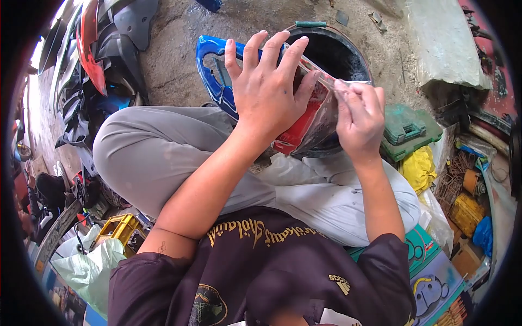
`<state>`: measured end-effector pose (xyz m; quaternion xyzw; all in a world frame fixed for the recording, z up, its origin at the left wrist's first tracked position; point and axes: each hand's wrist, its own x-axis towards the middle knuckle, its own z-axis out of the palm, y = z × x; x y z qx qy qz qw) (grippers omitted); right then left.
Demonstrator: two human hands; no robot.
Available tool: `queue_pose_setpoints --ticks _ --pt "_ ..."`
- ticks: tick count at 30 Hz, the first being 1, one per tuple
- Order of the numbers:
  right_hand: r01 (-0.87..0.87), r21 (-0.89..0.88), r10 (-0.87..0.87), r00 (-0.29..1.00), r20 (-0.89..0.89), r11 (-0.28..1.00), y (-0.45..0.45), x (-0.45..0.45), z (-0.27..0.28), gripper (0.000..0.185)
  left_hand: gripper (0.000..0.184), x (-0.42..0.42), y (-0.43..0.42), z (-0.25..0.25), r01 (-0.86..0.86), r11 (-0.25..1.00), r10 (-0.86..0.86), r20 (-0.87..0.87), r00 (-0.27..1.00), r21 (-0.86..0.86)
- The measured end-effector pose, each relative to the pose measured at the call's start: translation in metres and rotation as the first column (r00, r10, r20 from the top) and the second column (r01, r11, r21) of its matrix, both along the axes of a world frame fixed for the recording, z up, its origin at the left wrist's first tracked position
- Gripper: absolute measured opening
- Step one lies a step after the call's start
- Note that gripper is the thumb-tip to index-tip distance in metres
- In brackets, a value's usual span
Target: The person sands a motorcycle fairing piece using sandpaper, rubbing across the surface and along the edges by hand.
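Observation:
A blue, white and red plastic panel (208,73), shaped like a motorcycle fairing, is tilted above my lap in front of a black bucket (354,61). My left hand (269,81) lies across its upper side with the fingers spread and the thumb near the panel's edge. My right hand (360,111) is closed in a pinch at the right end of that edge. Something thin and pale shows at its fingertips, too small to name. The red part (296,133) of the panel hangs below my left hand, partly covered by it.
Black and red fairing parts (89,60) are piled at the left. A green plastic case (408,130) and a yellow bag (418,168) sit to the right, near a pale concrete block (448,46). A yellow crate (117,231) and a whitish plastic bag (89,266) stand at lower left.

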<state>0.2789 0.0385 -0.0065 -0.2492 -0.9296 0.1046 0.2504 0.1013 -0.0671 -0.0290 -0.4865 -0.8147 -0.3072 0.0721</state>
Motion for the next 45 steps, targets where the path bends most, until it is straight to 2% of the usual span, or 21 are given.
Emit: queue_pose_setpoints --ticks 2,6,11,17,22,27,31,34,39,42,45 --pt "-0.064 0.007 0.064 0.998 -0.019 0.998 -0.005 -0.007 0.002 0.027 0.053 0.000 0.000 -0.001 -0.001 1.000 0.001 0.004 1.000 0.006" --pt "-0.028 -0.011 0.028 1.000 0.008 1.000 0.013 0.007 0.000 0.028 0.052 0.000 0.000 -0.001 0.006 1.000 -0.006 0.001 1.000 0.010" --pt "-0.089 -0.011 0.089 0.996 0.018 0.996 0.008 -0.008 0.009 0.026 0.052 0.002 0.000 -0.001 0.002 1.000 -0.002 0.001 1.000 0.015" --pt "-0.124 0.015 0.124 0.991 -0.048 0.992 0.015 -0.010 0.001 0.023 0.051 0.001 0.001 -0.003 -0.022 0.999 0.022 -0.017 1.000 0.027" --pt "-0.120 0.022 0.121 0.992 -0.034 0.993 0.030 0.007 0.001 0.023 0.049 0.001 0.000 -0.003 -0.008 0.999 0.009 -0.011 1.000 0.049" --pt "-0.145 0.037 0.146 0.989 -0.030 0.989 0.011 -0.021 0.008 0.022 0.048 0.003 -0.002 0.000 -0.018 0.999 0.019 -0.011 1.000 0.026" --pt "-0.121 0.020 0.121 0.992 -0.027 0.992 0.025 0.006 -0.001 0.024 0.047 0.001 -0.001 -0.001 -0.015 0.999 0.016 -0.017 1.000 0.049" --pt "-0.132 0.035 0.134 0.990 -0.043 0.991 0.013 -0.018 0.005 0.024 0.045 0.002 -0.002 -0.003 -0.019 0.998 0.019 -0.001 1.000 0.054" --pt "-0.154 -0.043 0.154 0.988 -0.012 0.987 0.028 0.008 0.010 0.027 0.043 -0.001 -0.001 -0.001 -0.008 0.997 0.009 -0.018 1.000 0.077" --pt "-0.187 0.023 0.188 0.981 -0.054 0.982 0.016 -0.020 0.007 0.021 0.043 0.001 0.001 -0.004 -0.026 0.997 0.027 -0.011 1.000 0.076" --pt "-0.149 0.024 0.149 0.989 -0.014 0.989 0.019 -0.012 0.011 0.022 0.042 0.000 -0.001 -0.002 -0.003 0.996 0.005 -0.017 1.000 0.088"
